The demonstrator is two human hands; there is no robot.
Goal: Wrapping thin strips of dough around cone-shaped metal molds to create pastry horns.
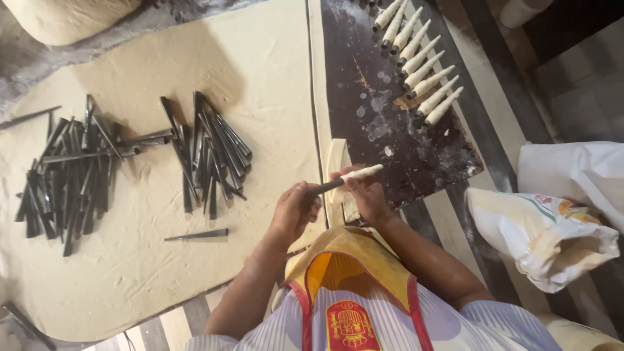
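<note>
**Inspector:** State of the hands?

**Assistant:** The left hand (296, 211) is closed in a fist round the dark wide end of a metal cone mould (344, 181). The right hand (365, 195) has its fingers curled over the middle of the same mould, where pale dough covers it. The dough-wrapped tip sticks out past the right hand, over the near edge of the dark board (383, 123).

**Inspector:** Take that board as the reference. What lies on it?

**Assistant:** At its far end, a row of dough-wrapped cones (416, 55), side by side and touching or nearly so, tips pointing away to the right. The board's surface is dusted with flour patches. A strip of dough (335, 162) lies at its left edge, just beside the hands.

**Inspector:** Left of the board?

**Assistant:** A sheet of rolled dough (260, 58) covers the table. On it lie two heaps of bare metal cones: the nearer heap (208, 153), and a farther heap (68, 179) well to the left. One single cone (196, 234) lies apart, below the nearer heap.

**Inspector:** Right of the board?

**Assistant:** Two white sacks on the floor, one printed (539, 237), one plain (578, 172).
</note>
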